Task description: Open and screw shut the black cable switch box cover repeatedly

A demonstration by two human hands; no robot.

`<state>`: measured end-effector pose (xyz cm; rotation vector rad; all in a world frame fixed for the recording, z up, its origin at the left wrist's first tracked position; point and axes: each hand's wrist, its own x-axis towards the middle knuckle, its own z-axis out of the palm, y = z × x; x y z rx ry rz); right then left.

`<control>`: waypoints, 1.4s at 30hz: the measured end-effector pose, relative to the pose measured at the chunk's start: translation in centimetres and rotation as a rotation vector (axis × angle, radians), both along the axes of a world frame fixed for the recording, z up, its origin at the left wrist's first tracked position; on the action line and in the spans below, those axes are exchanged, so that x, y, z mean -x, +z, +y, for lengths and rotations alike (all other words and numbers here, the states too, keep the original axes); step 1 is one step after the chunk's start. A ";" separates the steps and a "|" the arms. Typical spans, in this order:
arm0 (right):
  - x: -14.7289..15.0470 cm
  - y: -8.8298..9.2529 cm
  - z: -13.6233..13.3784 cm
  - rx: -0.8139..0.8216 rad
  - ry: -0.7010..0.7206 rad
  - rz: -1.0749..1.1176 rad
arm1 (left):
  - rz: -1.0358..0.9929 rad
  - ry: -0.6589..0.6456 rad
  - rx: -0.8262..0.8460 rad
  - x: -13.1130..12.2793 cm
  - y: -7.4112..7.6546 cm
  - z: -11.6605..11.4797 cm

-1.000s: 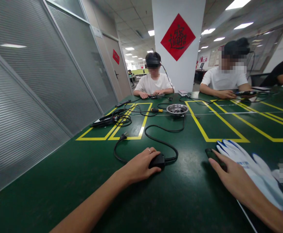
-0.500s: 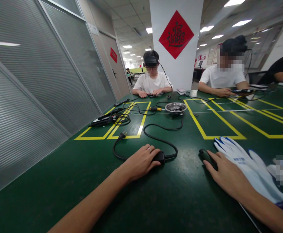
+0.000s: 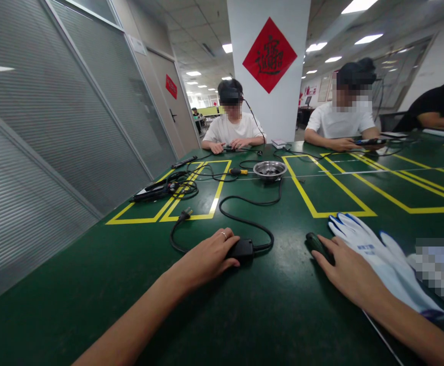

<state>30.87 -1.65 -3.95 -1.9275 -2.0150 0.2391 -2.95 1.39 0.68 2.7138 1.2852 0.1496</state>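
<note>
My left hand (image 3: 210, 256) is closed round the left end of a black power adapter (image 3: 242, 249), which lies on the table. The adapter's black cord (image 3: 260, 222) winds back towards a metal bowl, and a plug (image 3: 185, 214) lies at its other end. My right hand (image 3: 349, 267) has its fingers round a dark, rounded handle of what looks like a long screwdriver (image 3: 318, 244). A thin pale rod shows below the wrist, in line with that handle. White work gloves with blue trim (image 3: 374, 251) lie right beside this hand.
The metal bowl (image 3: 269, 172) holds small dark items. Left of it are a yellow-and-black screwdriver (image 3: 238, 172) and tangled black cables (image 3: 185, 185). Yellow tape (image 3: 313, 203) marks rectangles on the green table (image 3: 275, 305). Co-workers (image 3: 235, 127) sit across the table.
The view has turned slightly right. My left hand has slid a little left along the adapter, so more of it shows. The right hand keeps its hold on the handle.
</note>
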 end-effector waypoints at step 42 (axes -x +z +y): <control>4.7 2.2 -2.7 0.667 -0.062 1.775 | -0.086 0.131 0.158 -0.2 -0.5 0.0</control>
